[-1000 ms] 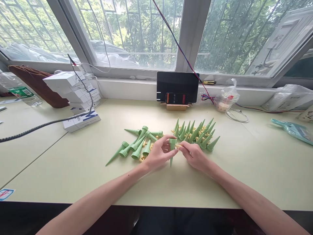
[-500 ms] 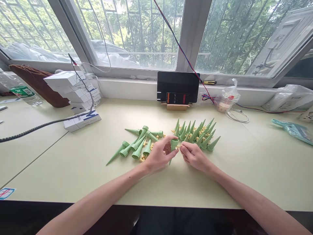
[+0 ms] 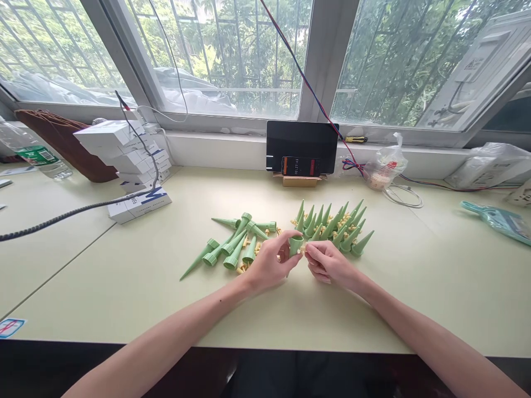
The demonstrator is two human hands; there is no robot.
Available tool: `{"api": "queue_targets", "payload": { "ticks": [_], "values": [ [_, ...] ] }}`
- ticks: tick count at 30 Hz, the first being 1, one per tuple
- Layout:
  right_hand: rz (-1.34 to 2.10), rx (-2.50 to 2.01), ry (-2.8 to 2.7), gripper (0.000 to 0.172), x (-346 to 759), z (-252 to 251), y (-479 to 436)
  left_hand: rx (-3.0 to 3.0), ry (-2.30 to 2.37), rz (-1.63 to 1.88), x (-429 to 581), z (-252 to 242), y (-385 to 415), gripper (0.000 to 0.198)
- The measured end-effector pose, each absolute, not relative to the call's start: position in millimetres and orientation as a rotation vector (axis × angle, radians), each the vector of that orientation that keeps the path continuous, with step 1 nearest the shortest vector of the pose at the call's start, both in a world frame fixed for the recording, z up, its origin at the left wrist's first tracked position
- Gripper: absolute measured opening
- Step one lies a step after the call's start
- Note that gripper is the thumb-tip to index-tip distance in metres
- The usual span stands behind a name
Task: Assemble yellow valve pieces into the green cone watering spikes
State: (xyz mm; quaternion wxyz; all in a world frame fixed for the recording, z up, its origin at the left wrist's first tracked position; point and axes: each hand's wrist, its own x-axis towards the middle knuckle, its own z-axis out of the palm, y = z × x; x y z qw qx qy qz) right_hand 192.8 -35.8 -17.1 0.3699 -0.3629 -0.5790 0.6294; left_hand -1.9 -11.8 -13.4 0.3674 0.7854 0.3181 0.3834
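My left hand pinches a green plastic cone spike near its open wide end, tip pointing down toward me. My right hand is closed right beside it, its fingertips pinching a small yellow piece against the cone's side. Left of the hands, a loose pile of green cones lies flat on the pale green table, with small yellow pieces among them. Behind the right hand, a tight group of cones lies with tips pointing up and away, yellow parts showing between them.
A black tablet and a phone stand on a cardboard holder at the window sill. White boxes are stacked at the left, with a braided cable, a water bottle and a brown bag. Plastic bags lie at the right.
Both hands have drifted slightly up and away from me with the cone. The cone has tilted, so its tip is now mostly hidden behind my left hand.
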Motion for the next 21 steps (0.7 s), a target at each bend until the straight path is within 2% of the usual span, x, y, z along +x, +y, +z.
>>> {"api": "queue_targets", "payload": {
  "ticks": [8, 12, 16, 21],
  "values": [
    [1.024, -1.107, -1.785, 0.036, 191, -25, -35, 1.687, 0.810, 0.884, -1, -4, -12, 0.038],
    [0.855, -1.117, -1.902, 0.034, 193, -27, -33, 1.628, 0.826, 0.836, -1, -3, -13, 0.039],
    [0.822, -1.132, -1.924, 0.036, 193, -29, -34, 1.728, 0.820, 0.871, -1, -5, -14, 0.039],
    [0.951, -1.125, -1.828, 0.041, 192, -26, -37, 1.848, 0.835, 0.904, -1, -8, -14, 0.040]
  ]
}}
